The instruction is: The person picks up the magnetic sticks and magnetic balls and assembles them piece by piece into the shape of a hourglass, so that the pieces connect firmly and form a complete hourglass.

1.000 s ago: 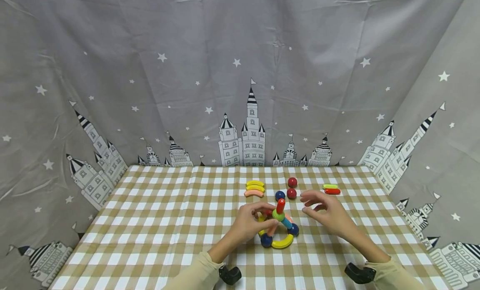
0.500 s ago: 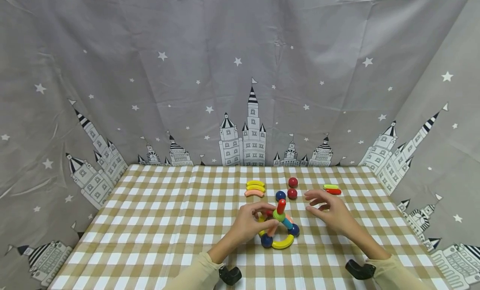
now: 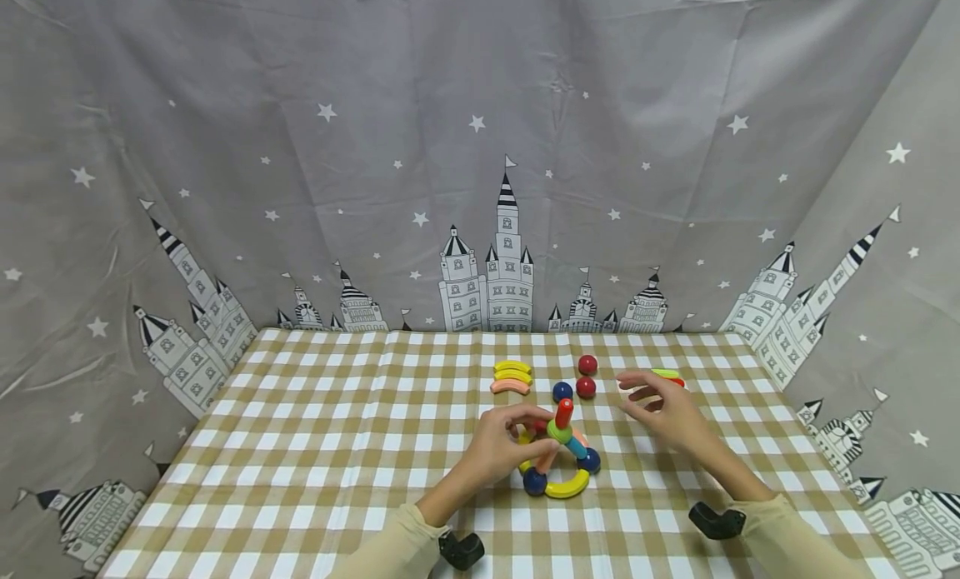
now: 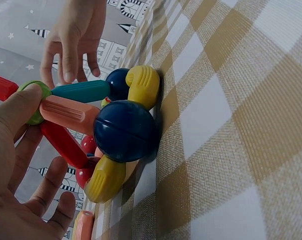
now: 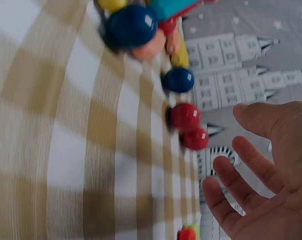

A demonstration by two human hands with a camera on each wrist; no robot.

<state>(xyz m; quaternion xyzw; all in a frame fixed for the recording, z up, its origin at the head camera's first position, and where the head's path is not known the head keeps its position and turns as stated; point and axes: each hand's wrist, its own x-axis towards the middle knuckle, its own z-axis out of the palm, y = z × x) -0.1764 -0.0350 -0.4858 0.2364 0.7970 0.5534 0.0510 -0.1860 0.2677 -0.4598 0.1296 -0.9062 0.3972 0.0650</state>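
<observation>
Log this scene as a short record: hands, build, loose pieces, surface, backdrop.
Left hand: pinches light green ball
Right hand: holds nothing; near the loose straight rods
Build: upper red rod above light green ball; teal rod, salmon rod and lower red rod slant below; base includes blue base balls and yellow base arcs
Loose balls: two red balls, one blue ball
Loose curved rods: two yellow arcs, one salmon arc
Loose straight rods: lime rod, short red rod, partly hidden by right hand
Surface: brown-and-white checked tablecloth
Backdrop: grey curtain with castles, stars
</observation>
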